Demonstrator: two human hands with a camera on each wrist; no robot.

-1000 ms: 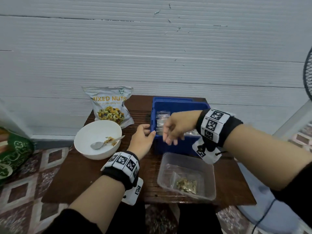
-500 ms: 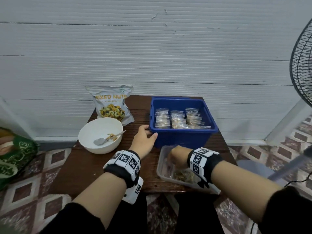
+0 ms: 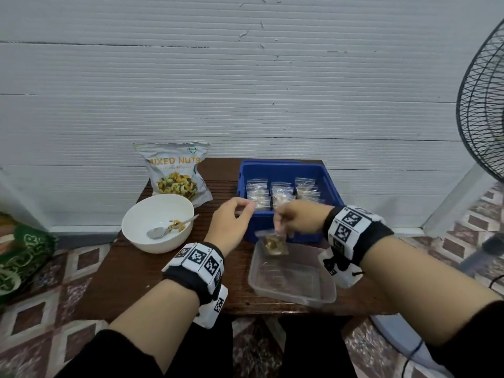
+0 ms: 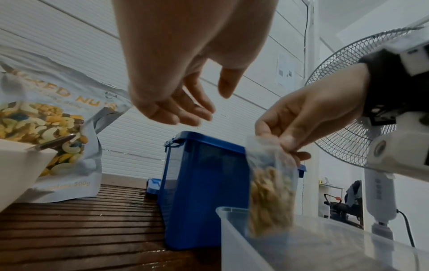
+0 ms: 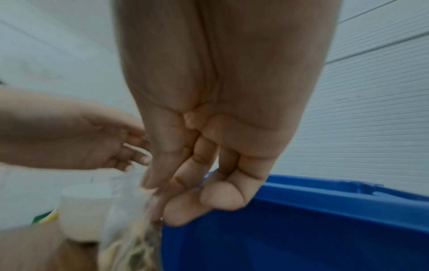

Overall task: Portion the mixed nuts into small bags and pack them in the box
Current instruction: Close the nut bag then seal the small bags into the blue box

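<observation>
My right hand (image 3: 282, 225) pinches the top edge of a small clear bag of nuts (image 3: 273, 243), which hangs above the far end of the clear plastic tub (image 3: 321, 291). The same bag (image 4: 270, 194) shows in the left wrist view, held by the right hand (image 4: 291, 144) in front of the blue box (image 4: 202, 192). My left hand (image 3: 240, 211) hovers just left of it, fingers loosely curved and holding nothing. The blue box (image 3: 334, 193) holds several filled small bags (image 3: 281, 193) in rows.
A white bowl (image 3: 136, 233) with a metal spoon (image 3: 163, 230) and a few nuts sits at the table's left. The mixed nuts pouch (image 3: 176, 173) leans against the wall behind it. A standing fan (image 3: 482, 110) is at the right, off the table.
My right hand dipped into the clear tub, took the bag of nuts and has lifted it toward the blue box. My left hand left the box's corner and rose a little.
</observation>
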